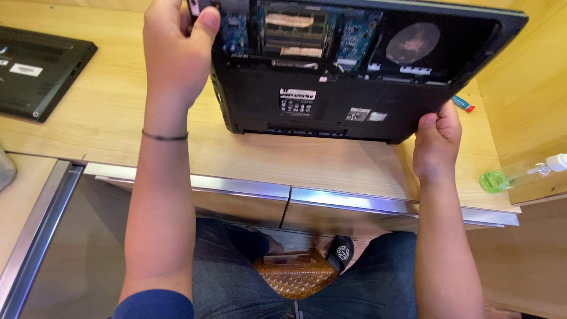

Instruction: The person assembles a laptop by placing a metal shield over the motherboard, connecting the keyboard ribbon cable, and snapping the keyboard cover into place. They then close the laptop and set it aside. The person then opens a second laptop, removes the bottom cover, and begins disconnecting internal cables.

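Wooden desk [112, 112] fills the view, pale and grainy, with metal-fronted drawers along its near edge and the person's jeans and a brown woven seat below. Front and centre is the laptop [331, 100], flipped bottom-up and lifted off the desk between both hands, tilted so its underside faces the camera. The left hand [177, 53] is closed around the laptop's far-left corner, thumb pressed on the underside, fingers wrapped out of sight behind the edge. The right hand [437, 142] pinches the near-right corner, fingers curled tight on the rim. Look at that underside: the bottom cover is already off over the far half, and you can see the memory sticks [292, 35], blue circuit board [357, 32] and the round fan [413, 42] laid bare, while the near half with its stickers is still closed in black plastic. So, judging by that, the opening-up is done and the inner parts sit in place, none pulled out yet. Over at the desk's left edge lies a second black laptop [41, 71], also face-down, untouched. Near the right edge sits a small blue-and-red tube [463, 104], and just past the right corner a clear spray bottle [520, 174] with green liquid lies on its side.
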